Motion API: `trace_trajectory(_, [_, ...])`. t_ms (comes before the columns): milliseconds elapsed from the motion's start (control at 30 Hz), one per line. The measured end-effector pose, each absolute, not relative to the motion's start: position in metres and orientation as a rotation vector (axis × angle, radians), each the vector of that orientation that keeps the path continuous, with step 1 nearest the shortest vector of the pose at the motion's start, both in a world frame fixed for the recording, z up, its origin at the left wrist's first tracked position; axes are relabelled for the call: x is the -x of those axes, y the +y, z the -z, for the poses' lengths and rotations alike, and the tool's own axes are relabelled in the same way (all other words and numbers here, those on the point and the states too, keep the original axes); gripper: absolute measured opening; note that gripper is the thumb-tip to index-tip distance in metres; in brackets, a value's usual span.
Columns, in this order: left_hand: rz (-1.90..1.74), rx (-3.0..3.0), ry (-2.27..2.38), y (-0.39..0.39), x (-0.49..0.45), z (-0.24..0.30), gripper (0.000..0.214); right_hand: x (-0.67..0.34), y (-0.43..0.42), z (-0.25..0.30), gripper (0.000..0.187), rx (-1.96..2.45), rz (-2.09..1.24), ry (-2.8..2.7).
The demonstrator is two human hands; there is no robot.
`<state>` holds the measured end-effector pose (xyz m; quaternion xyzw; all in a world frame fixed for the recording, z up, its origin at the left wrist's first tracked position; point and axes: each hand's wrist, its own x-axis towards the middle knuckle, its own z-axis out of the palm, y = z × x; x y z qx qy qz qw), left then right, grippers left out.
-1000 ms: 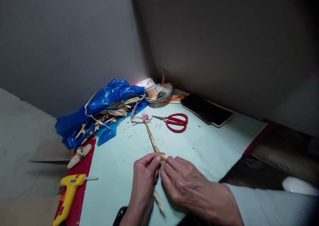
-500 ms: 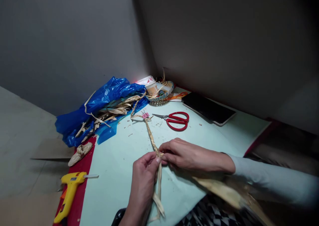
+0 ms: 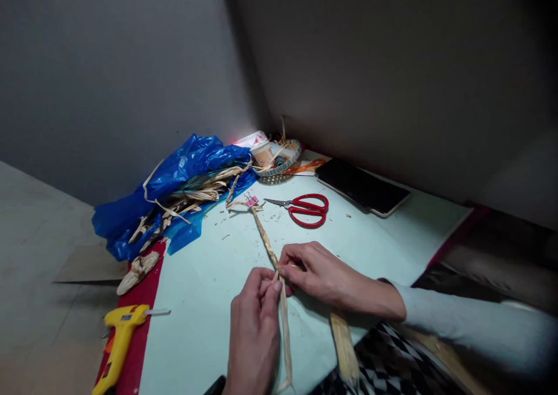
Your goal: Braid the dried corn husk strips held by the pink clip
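A thin braid of pale dried husk strips (image 3: 266, 241) runs from a pink binder clip (image 3: 251, 201) on the table toward me. At its near end, my left hand (image 3: 257, 319) pinches the strands between thumb and fingers. Right beside it, my right hand (image 3: 320, 276) is closed on the braid's end, thumb against fingertips. One loose strip (image 3: 285, 331) hangs down between the hands toward the table's front. A wider husk strip (image 3: 344, 345) trails below my right wrist; its upper end is hidden. Red-handled scissors (image 3: 308, 210) lie partly open past my hands.
At the back left, a blue plastic bag (image 3: 192, 168) spills dried husks. A woven basket (image 3: 279, 165) with small items stands in the corner, a black tablet (image 3: 361, 186) to its right. On the left edge rest a yellow glue gun (image 3: 124, 340) and a husk slipper-like piece (image 3: 138, 272).
The wide husk strip, blurred and stretched rightward before, now hangs down below my right wrist. A loose strip between my hands has straightened. Both hands stay at the braid's end.
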<state>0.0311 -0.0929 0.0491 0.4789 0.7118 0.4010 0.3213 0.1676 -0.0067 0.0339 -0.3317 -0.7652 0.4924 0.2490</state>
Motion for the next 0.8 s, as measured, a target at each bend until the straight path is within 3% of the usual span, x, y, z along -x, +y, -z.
trace_trajectory(133, [-0.898, -1.524, 2.046, -0.103, -0.032, -0.056, 0.024, -0.168, -0.010, -0.040, 0.016, 0.982, -1.229, -2.071])
trace_trajectory(300, [-0.897, -2.266, 2.152, -0.112, -0.049, -0.039, 0.025, -0.169, -0.010, -0.039, 0.016, 0.930, -1.361, -1.968])
trace_trajectory(500, [-0.289, -2.790, 2.377, -0.116, -0.074, -0.018, 0.040, -0.169, -0.004, -0.030, 0.017, 0.812, -1.738, -1.753])
trace_trajectory(567, [-0.396, -2.709, 2.351, -0.119, -0.076, -0.017, 0.041, -0.169, -0.003, -0.029, 0.016, 0.742, -1.867, -1.650])
trace_trajectory(667, [-0.797, -2.392, 2.151, -0.121, -0.065, -0.030, 0.026, -0.170, -0.001, -0.029, 0.013, 0.668, -1.961, -1.529])
trace_trajectory(733, [-1.084, -2.046, 2.018, -0.116, -0.051, -0.047, 0.011, -0.170, 0.000, -0.029, 0.013, 0.648, -1.970, -1.506])
trace_trajectory(800, [-1.241, -1.587, 2.069, -0.105, -0.035, -0.064, 0.010, -0.171, 0.000, -0.030, 0.015, 0.631, -1.968, -1.507])
